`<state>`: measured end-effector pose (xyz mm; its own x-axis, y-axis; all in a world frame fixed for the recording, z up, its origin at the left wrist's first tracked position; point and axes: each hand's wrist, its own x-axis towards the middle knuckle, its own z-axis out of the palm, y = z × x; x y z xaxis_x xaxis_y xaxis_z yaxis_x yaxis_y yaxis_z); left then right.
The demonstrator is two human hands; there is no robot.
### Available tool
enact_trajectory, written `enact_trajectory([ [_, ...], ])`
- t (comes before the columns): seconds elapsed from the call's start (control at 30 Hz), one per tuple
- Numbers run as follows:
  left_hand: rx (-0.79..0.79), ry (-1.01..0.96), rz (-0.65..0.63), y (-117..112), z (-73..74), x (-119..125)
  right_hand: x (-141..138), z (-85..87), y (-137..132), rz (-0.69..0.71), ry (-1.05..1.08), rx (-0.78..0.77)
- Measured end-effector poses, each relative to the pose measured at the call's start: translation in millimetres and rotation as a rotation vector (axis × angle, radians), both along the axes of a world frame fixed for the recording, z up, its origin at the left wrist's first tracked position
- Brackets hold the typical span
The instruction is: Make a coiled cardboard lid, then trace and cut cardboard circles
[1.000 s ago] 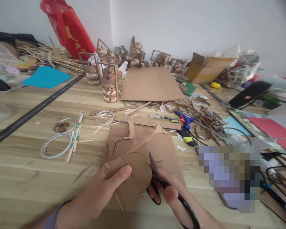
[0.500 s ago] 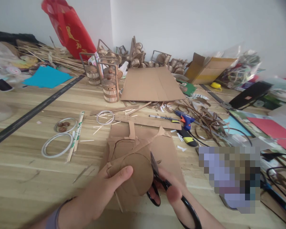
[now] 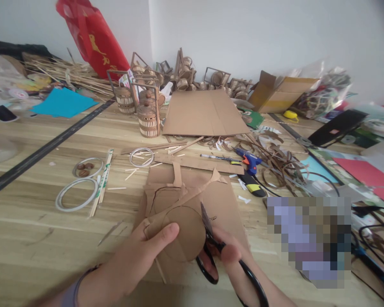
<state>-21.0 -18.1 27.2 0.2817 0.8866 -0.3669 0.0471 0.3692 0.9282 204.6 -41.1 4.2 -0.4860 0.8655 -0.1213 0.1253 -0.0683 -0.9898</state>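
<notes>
My left hand (image 3: pixel 137 260) grips a brown cardboard piece (image 3: pixel 184 232) with a round disc shape, thumb pressed on top. My right hand (image 3: pixel 233 264) is closed through the black handles of scissors (image 3: pixel 211 243), whose blades bite into the disc's right edge. A thin cardboard strip (image 3: pixel 198 189) trails up from the cut. All this lies over a larger cardboard sheet (image 3: pixel 224 200) on the wooden table (image 3: pixel 35 221).
Tape rings (image 3: pixel 76 194) and chopsticks (image 3: pixel 104 179) lie to the left. A blue glue gun (image 3: pixel 248 160), a pen and curled cardboard scraps (image 3: pixel 278 164) sit to the right. Behind are woven models (image 3: pixel 147 115), a big cardboard sheet (image 3: pixel 205 113), a red bag (image 3: pixel 92 38) and blue paper (image 3: pixel 62 103).
The scissors and my right hand have shifted slightly along the disc's right edge. My left hand keeps its hold almost unmoved.
</notes>
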Motion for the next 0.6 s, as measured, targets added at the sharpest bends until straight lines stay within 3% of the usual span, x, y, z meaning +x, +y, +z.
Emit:
enact_trajectory([
  [0.17,0.014,-0.022,0.000,1,3.1,3,4,-29.9,21,0.203,0.099,-0.129],
  [0.27,0.011,-0.025,0.012,1,3.1,4,3,-36.1,22,0.152,0.127,-0.111],
  [0.6,0.002,0.064,-0.025,2,7.3,2,-10,-1.5,7,-0.049,0.072,-0.148],
])
